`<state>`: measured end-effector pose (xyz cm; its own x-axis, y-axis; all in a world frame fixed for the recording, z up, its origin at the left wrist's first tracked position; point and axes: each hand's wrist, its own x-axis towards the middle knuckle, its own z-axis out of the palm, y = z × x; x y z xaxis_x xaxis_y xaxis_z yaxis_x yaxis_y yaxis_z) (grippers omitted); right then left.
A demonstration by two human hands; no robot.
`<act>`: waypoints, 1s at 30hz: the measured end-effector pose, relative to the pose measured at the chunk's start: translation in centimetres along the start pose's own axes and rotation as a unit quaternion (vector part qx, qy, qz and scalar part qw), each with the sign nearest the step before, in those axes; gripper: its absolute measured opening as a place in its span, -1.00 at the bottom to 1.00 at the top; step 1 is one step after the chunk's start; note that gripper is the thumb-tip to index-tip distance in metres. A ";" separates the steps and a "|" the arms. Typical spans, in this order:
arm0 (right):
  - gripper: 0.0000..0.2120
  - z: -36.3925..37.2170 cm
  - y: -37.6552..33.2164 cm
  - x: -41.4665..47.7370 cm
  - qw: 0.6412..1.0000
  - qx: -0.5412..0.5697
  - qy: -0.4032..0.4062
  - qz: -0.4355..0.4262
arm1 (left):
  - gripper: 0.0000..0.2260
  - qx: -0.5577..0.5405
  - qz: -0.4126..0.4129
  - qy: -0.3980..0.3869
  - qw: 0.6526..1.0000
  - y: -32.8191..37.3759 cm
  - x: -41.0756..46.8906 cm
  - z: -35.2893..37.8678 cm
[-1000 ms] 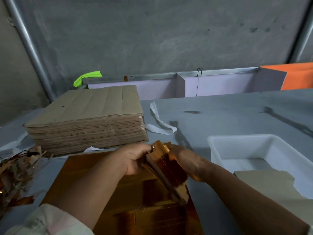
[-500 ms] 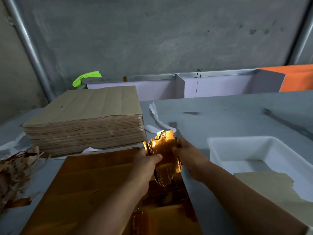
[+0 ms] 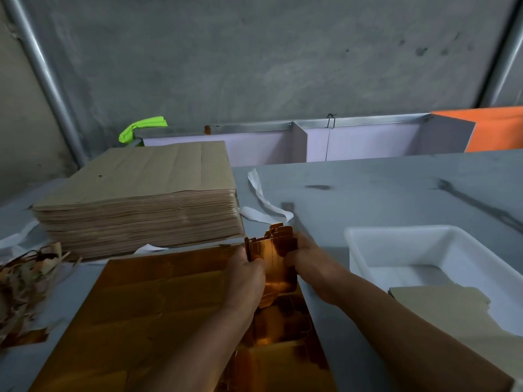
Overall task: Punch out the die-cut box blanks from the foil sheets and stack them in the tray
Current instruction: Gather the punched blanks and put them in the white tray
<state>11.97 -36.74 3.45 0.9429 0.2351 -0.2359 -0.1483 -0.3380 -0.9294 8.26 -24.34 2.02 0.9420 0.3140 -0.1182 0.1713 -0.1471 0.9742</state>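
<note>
Two grips, left hand (image 3: 249,274) and right hand (image 3: 304,260), pinch the punched blanks (image 3: 276,250), now turned upright above the foil sheet (image 3: 158,306); ready, probably, for the tray (image 3: 396,230).

The lone head-worn wide-angle camera looked forward and down over the flat grey table top (image 3: 382,193) toward the bare grey concrete wall (image 3: 254,66), close above the left hand (image 3: 249,275) and right hand (image 3: 310,263) at lower centre.
</note>
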 end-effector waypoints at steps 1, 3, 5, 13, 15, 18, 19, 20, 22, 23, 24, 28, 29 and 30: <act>-0.56 0.0 0.0 0.0 1.000 0.002 -0.004 0.000 | -0.88 0.001 -0.001 0.000 1.000 0.0 0.0 0.1; -0.54 0.1 -0.1 0.0 1.000 0.006 -0.010 -0.002 | -0.90 -0.001 -0.003 0.001 1.000 0.0 0.1 0.2; -0.52 0.1 -0.1 0.0 1.000 0.004 -0.014 -0.006 | -0.89 -0.011 -0.008 0.001 1.000 -0.1 0.0 0.3; -0.37 -0.2 0.8 0.7 0.999 0.038 0.014 0.014 | -0.83 -0.045 -0.041 -0.012 0.998 -1.1 -0.3 0.6; -0.38 -0.1 0.8 0.6 0.999 0.038 0.003 0.006 | -0.85 -0.037 -0.041 -0.015 0.998 -1.0 -0.4 0.8; -0.41 0.0 0.8 0.6 0.999 0.032 -0.008 0.004 | -0.85 -0.028 -0.040 -0.010 0.999 -1.0 -0.6 0.9; -0.44 0.0 0.8 0.6 0.999 0.030 -0.012 0.003 | -0.85 -0.027 -0.040 -0.008 0.999 -1.0 -0.6 1.0; -0.48 0.0 0.9 0.6 0.999 0.028 -0.015 0.002 | -0.85 -0.028 -0.040 -0.006 0.999 -1.1 -0.5 1.0; -0.51 0.0 0.9 0.5 1.000 0.024 -0.021 0.000 | -0.87 -0.024 -0.041 -0.002 0.999 -1.1 -0.4 1.1; -0.51 0.0 0.9 0.5 0.999 0.021 -0.025 -0.003 | -0.88 -0.021 -0.043 0.000 0.999 -1.2 -0.4 1.1; -0.50 0.0 0.9 0.5 0.999 0.020 -0.030 -0.006 | -0.88 -0.018 -0.046 0.002 0.999 -1.2 -0.4 1.1; -0.46 0.1 1.0 0.7 0.999 0.017 -0.035 -0.010 | -0.87 -0.020 -0.047 0.007 0.999 -1.3 -0.2 1.2; -0.42 0.1 1.0 0.7 0.999 0.020 -0.031 -0.008 | -0.87 -0.021 -0.047 0.008 0.999 -1.3 -0.2 1.2; -0.38 0.1 1.0 0.7 0.999 0.024 -0.027 -0.007 | -0.87 -0.024 -0.048 0.008 0.999 -1.3 -0.2 1.3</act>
<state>12.44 -36.83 2.28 0.9276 0.2895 -0.2359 -0.1496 -0.2907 -0.9451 8.22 -25.38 0.53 0.9168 0.3399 -0.2095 0.2470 -0.0706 0.9664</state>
